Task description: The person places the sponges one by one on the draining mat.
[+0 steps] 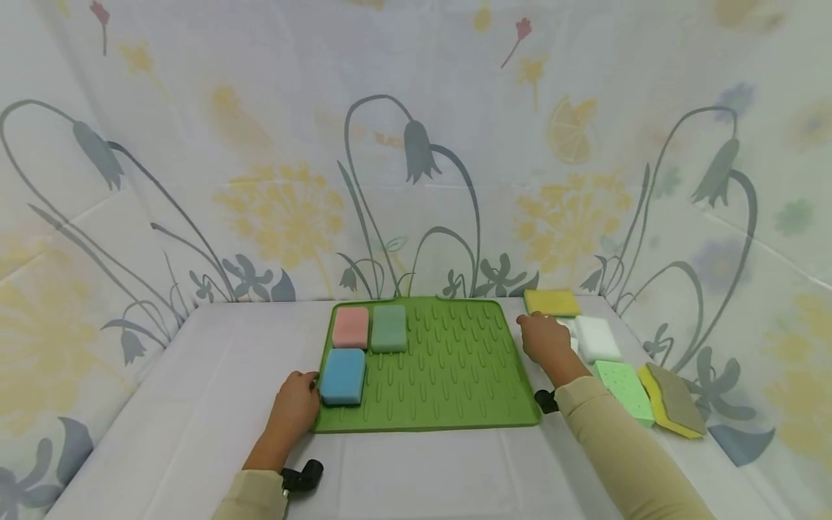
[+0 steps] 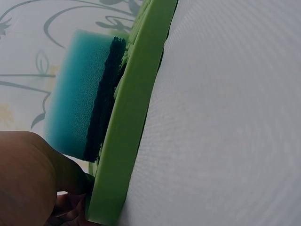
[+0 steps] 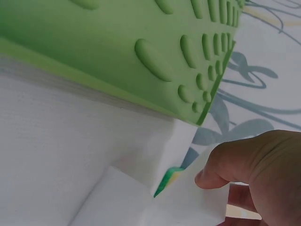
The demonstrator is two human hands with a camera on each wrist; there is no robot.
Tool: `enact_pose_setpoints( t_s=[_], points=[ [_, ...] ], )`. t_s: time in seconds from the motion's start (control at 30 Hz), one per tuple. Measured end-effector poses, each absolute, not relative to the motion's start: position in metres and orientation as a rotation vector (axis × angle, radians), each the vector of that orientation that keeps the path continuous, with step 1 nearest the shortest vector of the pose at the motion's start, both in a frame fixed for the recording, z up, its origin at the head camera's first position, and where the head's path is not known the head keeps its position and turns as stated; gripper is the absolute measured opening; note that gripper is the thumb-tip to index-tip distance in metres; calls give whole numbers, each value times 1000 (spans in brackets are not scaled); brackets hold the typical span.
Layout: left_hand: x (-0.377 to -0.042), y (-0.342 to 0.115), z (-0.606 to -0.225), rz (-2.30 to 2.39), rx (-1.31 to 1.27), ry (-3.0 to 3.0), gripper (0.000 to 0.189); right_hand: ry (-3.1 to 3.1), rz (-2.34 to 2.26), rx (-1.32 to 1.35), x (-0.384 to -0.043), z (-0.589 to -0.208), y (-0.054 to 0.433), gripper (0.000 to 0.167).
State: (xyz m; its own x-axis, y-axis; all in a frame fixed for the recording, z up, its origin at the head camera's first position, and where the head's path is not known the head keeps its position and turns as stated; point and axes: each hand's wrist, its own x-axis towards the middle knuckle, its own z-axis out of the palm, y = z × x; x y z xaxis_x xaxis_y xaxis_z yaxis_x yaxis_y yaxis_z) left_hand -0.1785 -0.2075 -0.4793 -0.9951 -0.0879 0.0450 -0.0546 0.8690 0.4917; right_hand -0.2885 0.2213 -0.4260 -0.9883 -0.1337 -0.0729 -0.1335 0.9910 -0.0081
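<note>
A green ridged mat (image 1: 455,361) lies on the white cloth. On its left part sit a pink sponge (image 1: 351,328), a grey-green sponge (image 1: 389,328) and a blue sponge (image 1: 343,376) with a dark underside. My left hand (image 1: 294,409) grips the mat's left edge near the front corner, beside the blue sponge. To the right of the mat, my right hand (image 1: 546,343) pinches a white sponge block (image 3: 190,205) between thumb and fingers. Another white block (image 3: 113,200) is close by it in the right wrist view. The head view mostly hides the pinched block behind the hand.
At the right lie a yellow sponge (image 1: 552,302), a white sponge (image 1: 598,339), a light green sponge (image 1: 625,392) and a yellow sponge with a grey-brown face (image 1: 672,401). Behind the mat hangs a flowered cloth (image 1: 416,217).
</note>
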Motion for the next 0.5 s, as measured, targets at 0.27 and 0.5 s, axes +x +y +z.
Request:
enact_pose_setpoints(
  t_s=[0.27, 0.5],
  points=[
    [-178, -207, -479, -764, 99, -2976, 35, 3135, -72, -257, -279, -429, 228, 38],
    [-178, -207, -478, -752, 94, -2971, 34, 3165, -123, -263, -275, -430, 232, 41]
  ],
)
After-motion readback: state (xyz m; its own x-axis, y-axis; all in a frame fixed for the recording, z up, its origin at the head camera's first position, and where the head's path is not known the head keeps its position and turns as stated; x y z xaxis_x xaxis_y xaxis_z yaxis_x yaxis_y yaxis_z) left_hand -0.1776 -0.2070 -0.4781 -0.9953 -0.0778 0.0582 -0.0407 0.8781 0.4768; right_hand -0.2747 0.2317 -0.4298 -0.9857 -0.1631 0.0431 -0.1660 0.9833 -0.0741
